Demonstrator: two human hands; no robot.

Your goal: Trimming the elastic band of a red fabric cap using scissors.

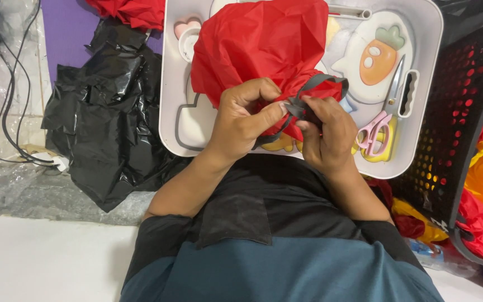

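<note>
Both hands grip one red fabric bundle (264, 50) over the white tray table (420, 134): left hand (244, 120) clenched on its gathered neck, right hand (325, 134) pinching the grey ribbon (322, 85) wrapped there. Pink-handled scissors (384, 120) lie on the tray just right of the hands. Black plastic bag (107, 112) sits left, black perforated basket (459, 112) right.

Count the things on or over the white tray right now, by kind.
Red fabric bundle, held by the left hand and right hand: 1
Grey ribbon around the bundle: 1
Scissors with pink and yellow handles: 1
Total: 3, above the white tray.
</note>
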